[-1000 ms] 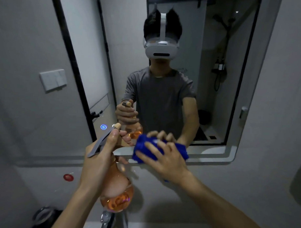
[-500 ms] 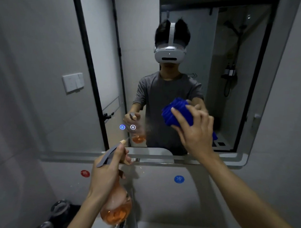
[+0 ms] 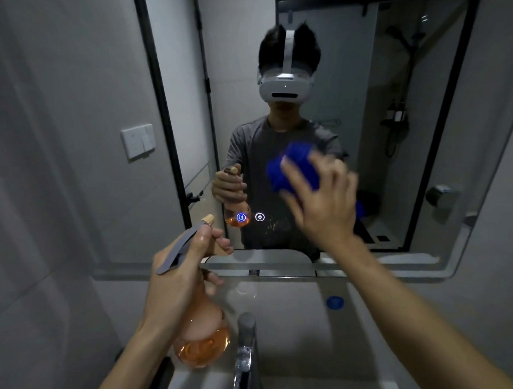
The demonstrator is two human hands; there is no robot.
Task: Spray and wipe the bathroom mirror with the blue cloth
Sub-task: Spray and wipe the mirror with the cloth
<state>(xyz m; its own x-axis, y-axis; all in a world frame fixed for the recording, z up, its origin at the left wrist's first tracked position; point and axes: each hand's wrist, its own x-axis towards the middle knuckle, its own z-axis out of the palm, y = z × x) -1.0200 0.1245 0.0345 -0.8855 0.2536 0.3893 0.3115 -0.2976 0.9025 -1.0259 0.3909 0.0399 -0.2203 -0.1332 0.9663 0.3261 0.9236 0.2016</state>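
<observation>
No readable text; two lit touch icons on mirror.

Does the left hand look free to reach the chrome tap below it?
Probably not as things stand: the left hand grips the orange spray bottle by its neck, so its fingers are taken. The chrome tap itself stands uncovered just right of the bottle, with nothing between them.
</observation>
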